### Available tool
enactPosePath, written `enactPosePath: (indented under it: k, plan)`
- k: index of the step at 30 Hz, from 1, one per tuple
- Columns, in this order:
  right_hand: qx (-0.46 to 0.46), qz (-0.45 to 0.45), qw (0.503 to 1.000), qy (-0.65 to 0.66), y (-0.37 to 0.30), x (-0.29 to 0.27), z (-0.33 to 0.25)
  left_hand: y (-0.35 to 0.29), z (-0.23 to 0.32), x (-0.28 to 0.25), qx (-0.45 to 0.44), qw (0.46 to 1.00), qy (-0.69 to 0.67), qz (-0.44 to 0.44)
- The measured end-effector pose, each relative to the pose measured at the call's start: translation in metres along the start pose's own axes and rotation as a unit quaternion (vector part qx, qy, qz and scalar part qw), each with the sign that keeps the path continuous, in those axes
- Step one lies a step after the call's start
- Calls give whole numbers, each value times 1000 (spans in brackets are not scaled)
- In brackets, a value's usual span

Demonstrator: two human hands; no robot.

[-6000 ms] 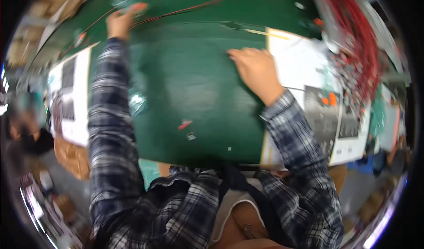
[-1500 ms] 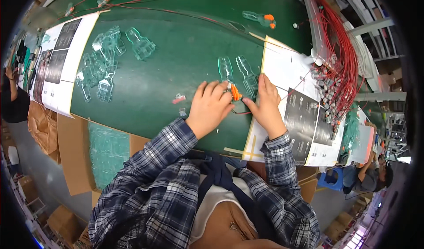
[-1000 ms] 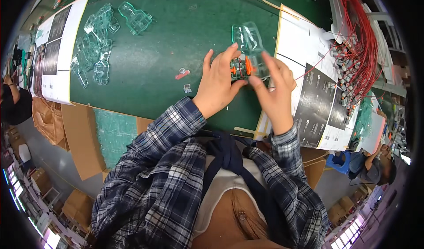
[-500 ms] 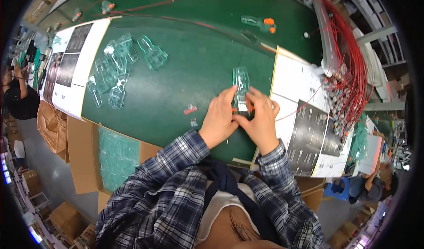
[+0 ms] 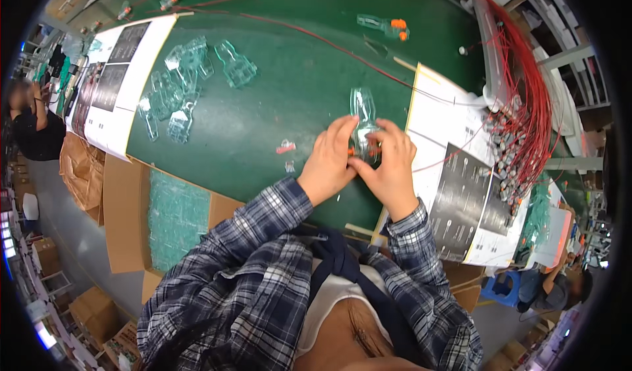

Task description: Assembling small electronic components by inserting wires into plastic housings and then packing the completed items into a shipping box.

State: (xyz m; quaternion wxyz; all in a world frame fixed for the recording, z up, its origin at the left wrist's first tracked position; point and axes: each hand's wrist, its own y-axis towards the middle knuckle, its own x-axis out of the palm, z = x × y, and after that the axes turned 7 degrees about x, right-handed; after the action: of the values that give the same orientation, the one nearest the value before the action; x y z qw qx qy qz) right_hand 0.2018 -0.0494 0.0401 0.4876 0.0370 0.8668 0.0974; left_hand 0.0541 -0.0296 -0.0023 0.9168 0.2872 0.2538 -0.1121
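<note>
Over the green table point(image 5: 276, 101), both of my hands hold one clear plastic shell point(image 5: 363, 107) with small orange parts inside it. My left hand point(image 5: 331, 160) grips its left side and my right hand point(image 5: 390, 167) grips its right side, with the fingers closed around its lower half. The shell's upper end sticks out beyond my fingertips. A thin red wire point(image 5: 454, 161) runs from under my right hand toward the right.
A heap of clear shells point(image 5: 184, 84) lies at the left beside printed sheets point(image 5: 125, 75). One more shell with orange parts point(image 5: 382, 25) rests at the far edge. Red wire bundles point(image 5: 526, 107) hang at the right. An open carton of clear shells point(image 5: 174, 213) sits below the table's left edge.
Six seconds ago my arms were stretched apart across the table. Since then both hands came together on the clear shell and have kept hold of it in front of me.
</note>
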Motion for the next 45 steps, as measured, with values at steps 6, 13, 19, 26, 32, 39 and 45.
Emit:
enactPosePath:
  k: [6,13,19,26,32,39,45]
  plan:
    - [27,12,996,82,5,4,-1,1,-1,0,-3,999,29,-13]
    - [25,-31,994,104,10,7,8,-1,-3,4,16,994,110,23]
    - [18,-75,997,28,12,-2,2,-1,-2,1,-23,996,83,-1]
    - [44,-41,995,82,8,2,9,2,0,-1,-25,995,95,-9]
    - [66,8,998,-14,9,11,-2,1,-4,2,-12,993,117,-16]
    - [81,22,996,-20,18,17,2,5,-2,-5,-25,997,50,-46]
    - [-2,104,992,-76,11,21,7,5,-7,-20,-53,989,-118,-66]
